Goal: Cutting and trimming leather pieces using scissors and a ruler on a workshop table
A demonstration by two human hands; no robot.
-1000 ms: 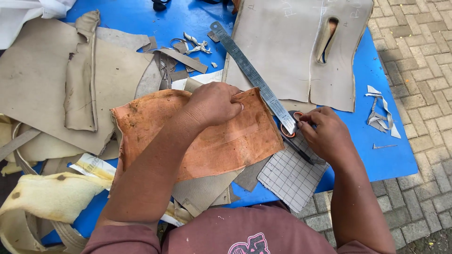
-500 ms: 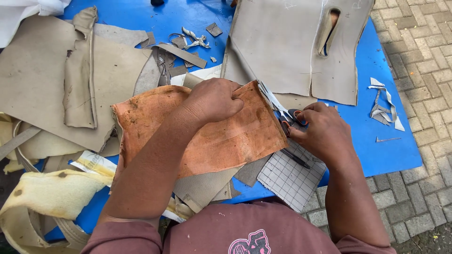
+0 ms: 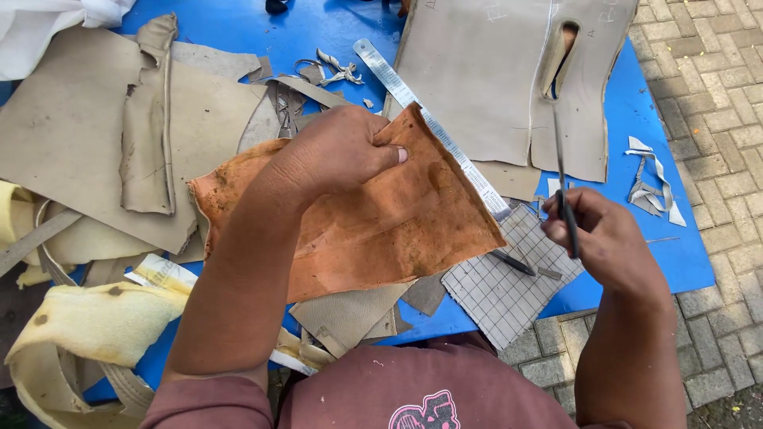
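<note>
Lifted orange leather piece point(image 3: 381, 222); upright scissors point(image 3: 563, 187)

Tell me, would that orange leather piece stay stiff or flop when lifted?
Probably floppy: the orange leather piece curves and creases where the left hand pinches its top edge. Likely light, since one hand lifts that edge. Its matte, mottled surface suggests it grips rather than slips.

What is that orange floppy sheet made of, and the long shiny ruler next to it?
The orange sheet looks like leather or a leather-like hide: matte, blotchy, and it bends softly where the left hand lifts its corner. The ruler looks like metal, probably steel: thin, straight, silver-grey, with a dull shine and fine marks along its edge.
</note>
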